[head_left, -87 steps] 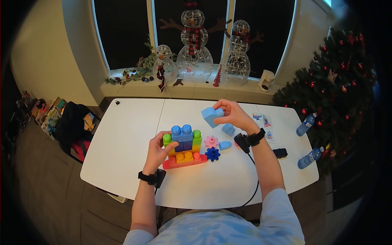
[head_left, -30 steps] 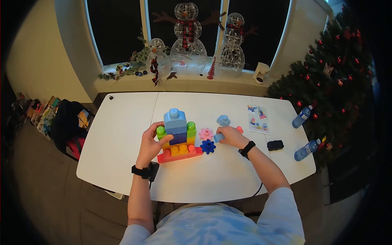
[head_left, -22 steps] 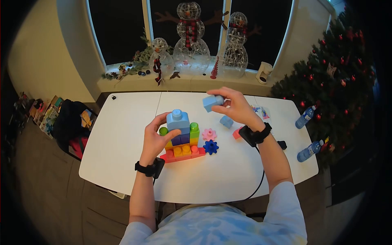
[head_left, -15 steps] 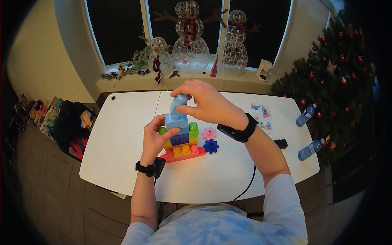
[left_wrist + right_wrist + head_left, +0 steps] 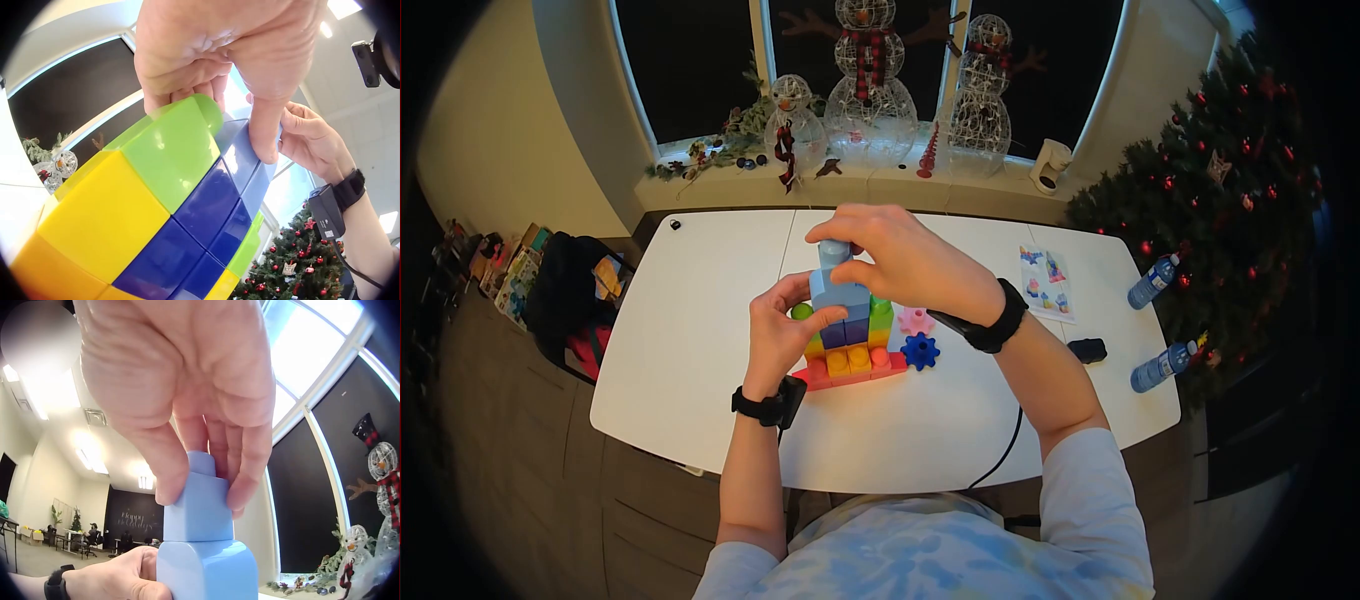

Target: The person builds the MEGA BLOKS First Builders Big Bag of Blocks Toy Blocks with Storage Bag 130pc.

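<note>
A stack of toy building blocks [image 5: 845, 333] stands on the white table, with red at the bottom, then yellow, dark blue, green and light blue. My left hand [image 5: 776, 325] grips its upper left side. In the left wrist view the thumb lies on the light blue front, with the fingers behind the green block [image 5: 172, 153]. At the top, my right hand [image 5: 915, 262] pinches a small light blue building block [image 5: 199, 509] by its sides. That block sits upright on a wider light blue block [image 5: 209, 572]. A pink gear [image 5: 917, 320] and a dark blue gear [image 5: 920, 351] lie beside the base.
A picture sheet [image 5: 1047, 284] and a black case [image 5: 1087, 350] lie at the table's right. Two water bottles [image 5: 1162, 367] stand along that edge. A cable runs from the right wrist camera. Wire snowmen [image 5: 872, 120] stand on the sill and a decorated tree [image 5: 1200, 200] is at the right.
My right hand has placed the wide light blue block on the stack, picked up the small light blue block from beside the gears and brought it left onto the top. My left hand has stayed on the stack.
</note>
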